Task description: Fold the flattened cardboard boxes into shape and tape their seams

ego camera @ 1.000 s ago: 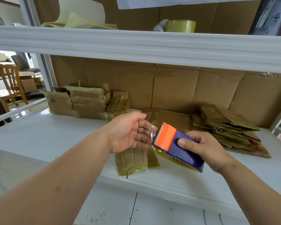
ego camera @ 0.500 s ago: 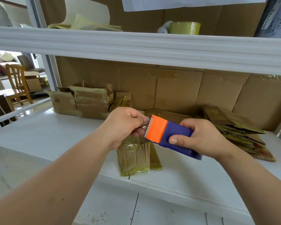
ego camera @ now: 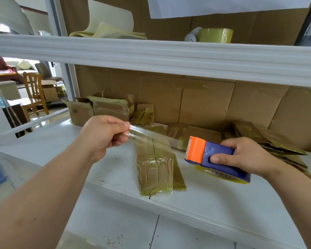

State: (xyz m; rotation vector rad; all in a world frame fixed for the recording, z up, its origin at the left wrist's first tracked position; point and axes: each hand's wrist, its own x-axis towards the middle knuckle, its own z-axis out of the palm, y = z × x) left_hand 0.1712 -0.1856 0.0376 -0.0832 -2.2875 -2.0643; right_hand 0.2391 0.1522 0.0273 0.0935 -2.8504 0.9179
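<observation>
My left hand [ego camera: 104, 135] pinches the clear tape [ego camera: 142, 134] taut above the folded box [ego camera: 154, 169] on the shelf [ego camera: 214, 200], while my right hand [ego camera: 244, 155] grips the dispenser [ego camera: 214, 157] beside it, ready for sealing its seam.

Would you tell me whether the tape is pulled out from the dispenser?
Pulled out: the left hand pinches a clear tape strip stretching toward the dispenser.

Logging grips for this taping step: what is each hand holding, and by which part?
The left hand pinches the free end of the clear tape. The right hand grips the tape dispenser around its blue body.
</observation>
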